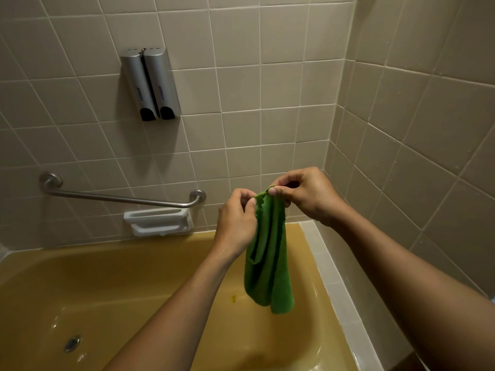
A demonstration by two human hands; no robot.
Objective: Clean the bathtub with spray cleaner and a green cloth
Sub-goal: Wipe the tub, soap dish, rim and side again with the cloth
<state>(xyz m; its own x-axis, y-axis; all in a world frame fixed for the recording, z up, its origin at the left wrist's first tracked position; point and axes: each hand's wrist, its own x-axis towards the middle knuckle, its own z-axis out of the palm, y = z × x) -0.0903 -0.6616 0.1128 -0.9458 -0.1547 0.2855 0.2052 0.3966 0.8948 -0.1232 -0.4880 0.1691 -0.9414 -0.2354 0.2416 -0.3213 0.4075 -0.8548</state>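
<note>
The cloth (267,263) hangs over the bathtub (107,290), pinched at its top edge by the left hand (235,223) at 11 o'clock from the cloth's middle and the right hand (308,194) at 1 o'clock. On the back wall, the grab bar (120,198) lies at 9 o'clock from the hands, with the soap dish (158,222) just under its right end and the twin dispensers (151,87) at 10 o'clock. The drain (71,343) sits in the tub floor at 8 o'clock. A tiled ledge (334,277) borders the tub at 3 o'clock.

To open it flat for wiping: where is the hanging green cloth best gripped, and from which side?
Its top hem, from both sides: the green cloth hangs limp in folds, so the left hand and right hand, pinching there, could likely pull it open.
</note>
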